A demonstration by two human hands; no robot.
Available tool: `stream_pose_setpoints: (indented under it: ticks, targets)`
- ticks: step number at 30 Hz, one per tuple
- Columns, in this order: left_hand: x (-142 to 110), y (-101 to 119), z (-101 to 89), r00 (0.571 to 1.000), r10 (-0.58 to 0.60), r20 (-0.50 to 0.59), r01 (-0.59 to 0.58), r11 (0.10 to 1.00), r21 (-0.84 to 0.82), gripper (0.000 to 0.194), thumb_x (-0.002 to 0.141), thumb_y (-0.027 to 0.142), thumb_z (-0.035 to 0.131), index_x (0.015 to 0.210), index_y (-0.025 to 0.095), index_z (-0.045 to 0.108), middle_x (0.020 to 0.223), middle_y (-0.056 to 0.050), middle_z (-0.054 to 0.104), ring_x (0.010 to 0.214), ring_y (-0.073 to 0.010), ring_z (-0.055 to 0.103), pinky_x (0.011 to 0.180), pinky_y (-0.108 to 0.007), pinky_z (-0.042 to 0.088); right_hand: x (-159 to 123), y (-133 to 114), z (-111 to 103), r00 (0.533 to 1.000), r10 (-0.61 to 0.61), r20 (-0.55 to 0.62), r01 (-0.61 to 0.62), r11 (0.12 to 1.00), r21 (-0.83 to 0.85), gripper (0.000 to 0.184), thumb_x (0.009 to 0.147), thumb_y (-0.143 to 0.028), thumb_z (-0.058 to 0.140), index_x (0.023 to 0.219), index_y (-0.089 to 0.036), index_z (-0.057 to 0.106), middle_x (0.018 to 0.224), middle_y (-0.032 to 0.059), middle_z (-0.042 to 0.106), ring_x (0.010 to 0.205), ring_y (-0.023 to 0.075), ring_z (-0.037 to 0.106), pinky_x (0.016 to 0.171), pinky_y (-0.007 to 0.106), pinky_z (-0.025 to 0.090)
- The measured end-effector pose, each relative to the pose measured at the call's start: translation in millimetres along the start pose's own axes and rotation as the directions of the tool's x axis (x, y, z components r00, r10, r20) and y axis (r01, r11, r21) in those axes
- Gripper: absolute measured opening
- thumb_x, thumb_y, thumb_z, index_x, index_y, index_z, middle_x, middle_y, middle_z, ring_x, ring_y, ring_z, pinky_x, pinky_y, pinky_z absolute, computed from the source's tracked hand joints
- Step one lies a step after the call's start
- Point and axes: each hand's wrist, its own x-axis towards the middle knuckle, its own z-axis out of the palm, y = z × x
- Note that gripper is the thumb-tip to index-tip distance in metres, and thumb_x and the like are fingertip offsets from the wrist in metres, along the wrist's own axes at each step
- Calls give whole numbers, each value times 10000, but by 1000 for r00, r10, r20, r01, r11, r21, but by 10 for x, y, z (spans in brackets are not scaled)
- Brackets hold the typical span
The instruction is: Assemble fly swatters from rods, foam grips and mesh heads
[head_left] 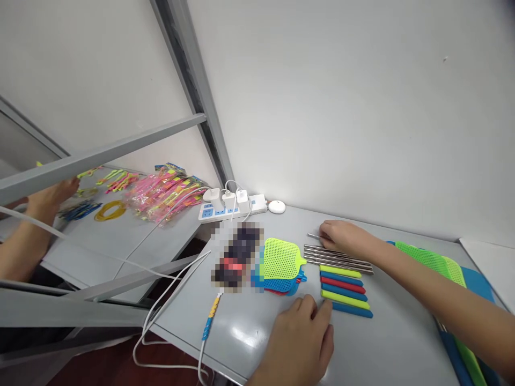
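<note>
Right hand (341,237): my fingers pinch a thin metal rod (313,236), just beyond the row of rods (338,258). My left hand (300,335), thumb and index apart, lies by the left ends of the coloured handles (344,286), near stacked mesh heads (281,260).

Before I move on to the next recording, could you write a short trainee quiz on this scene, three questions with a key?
1. Multiple choice: what colour is the top fly swatter head in the pile?
a) red
b) yellow-green
c) blue
2. True or false: the row of metal rods lies nearer the wall than the coloured tubes do.
3. Short answer: which of the camera wearer's hands is at the metal rods?

Key:
1. b
2. True
3. The right hand
</note>
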Motion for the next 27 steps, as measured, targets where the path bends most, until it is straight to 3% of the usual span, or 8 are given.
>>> stream_pose_setpoints:
  ticks: [3,7,9,12,16,22,27]
  targets:
    - [0,-8,-19,1000,6,2,-6,1000,-15,416,896,258,494,1309,297,465,955,-44,576,821,-211,591,593,-310,463,-32,-47,-73,993,104,-56,-106,994,-37,129,904,-213,429,917,-188,555,613,27,597,486,180,509,494,282,255]
    - [-4,-12,-37,1000,11,-1,-11,1000,-28,413,906,242,478,1315,296,472,947,-45,585,856,-219,588,638,-326,476,-281,-234,-175,977,179,-118,-181,984,-1,184,932,-289,402,1069,-198,484,615,10,605,495,198,529,489,280,235]
    - [-10,-11,-44,1000,14,1,-14,999,-30,398,915,243,467,1309,294,483,946,-43,589,875,-224,585,649,-338,476,-476,-360,-159,986,159,-59,-159,987,9,170,923,-304,428,1051,-219,501,604,-1,615,498,199,546,492,282,235]
    - [-23,-15,-47,1000,26,-2,-26,999,-39,363,935,247,442,1290,288,507,937,-38,595,876,-220,582,662,-347,472,-764,-505,-51,996,40,81,-38,999,-26,126,923,-298,459,872,-239,557,634,15,652,530,198,581,498,293,224]
    - [-33,-31,-37,998,58,-17,-58,998,-34,367,952,248,414,1306,274,508,925,-38,603,869,-213,581,661,-347,462,-990,-564,75,994,-50,95,53,998,-27,205,933,-247,455,768,-232,576,670,17,681,577,191,619,506,300,221]
    - [-31,-28,-33,998,49,-25,-49,998,27,332,953,247,412,1257,271,544,901,-33,610,843,-215,578,611,-341,431,-995,-613,119,991,-59,119,70,993,-94,157,926,-240,491,867,-213,634,763,29,722,666,210,674,509,290,254]
    - [-33,-17,-36,998,59,-24,-57,997,58,391,949,248,416,1329,273,505,913,-39,619,851,-216,581,619,-330,430,-931,-703,77,985,-27,168,62,977,-204,117,867,-189,531,808,-185,632,699,44,714,602,213,671,480,293,210]
